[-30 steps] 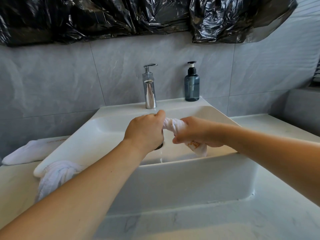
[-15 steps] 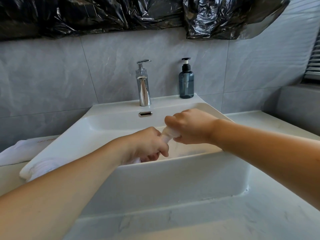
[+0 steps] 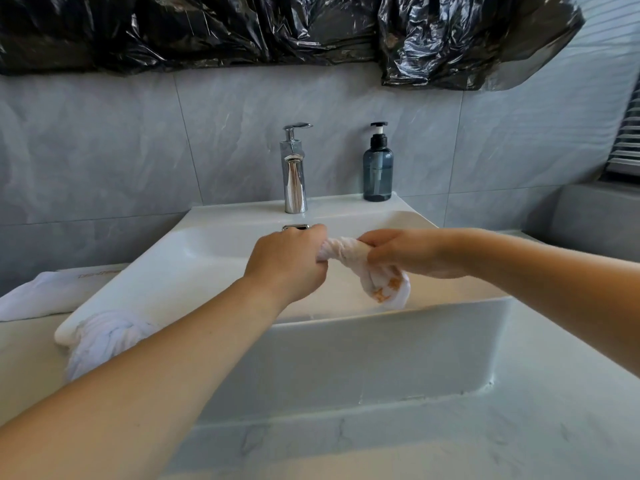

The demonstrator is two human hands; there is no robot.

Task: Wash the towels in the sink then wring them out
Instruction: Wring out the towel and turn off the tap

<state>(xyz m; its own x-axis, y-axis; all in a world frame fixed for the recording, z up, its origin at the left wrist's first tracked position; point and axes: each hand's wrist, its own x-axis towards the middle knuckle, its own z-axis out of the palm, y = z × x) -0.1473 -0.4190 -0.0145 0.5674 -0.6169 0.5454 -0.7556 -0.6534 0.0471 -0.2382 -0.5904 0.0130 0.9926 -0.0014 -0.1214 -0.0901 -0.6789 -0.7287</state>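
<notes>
Over the white sink (image 3: 381, 344) I hold a small white towel (image 3: 349, 252) with orange marks, twisted into a tight rope. My left hand (image 3: 289, 263) is fisted around its left end and my right hand (image 3: 408, 252) grips the other end, whose loose tail hangs down toward the basin. A second white towel (image 3: 104, 336), twisted into a coil, rests on the sink's front left corner. A third white towel (image 3: 41, 296) lies flat on the counter to the left.
A chrome tap (image 3: 294, 178) stands at the back of the sink, with no water running. A dark blue pump bottle (image 3: 378, 168) stands to its right. Black plastic sheeting (image 3: 277, 29) hangs on the grey tiled wall. A pale marble counter (image 3: 554, 410) surrounds the sink.
Half a second ago my hands were close together, the left one low in the basin. Now the left hand has risen level with the right, the hands are further apart and more twisted towel shows.
</notes>
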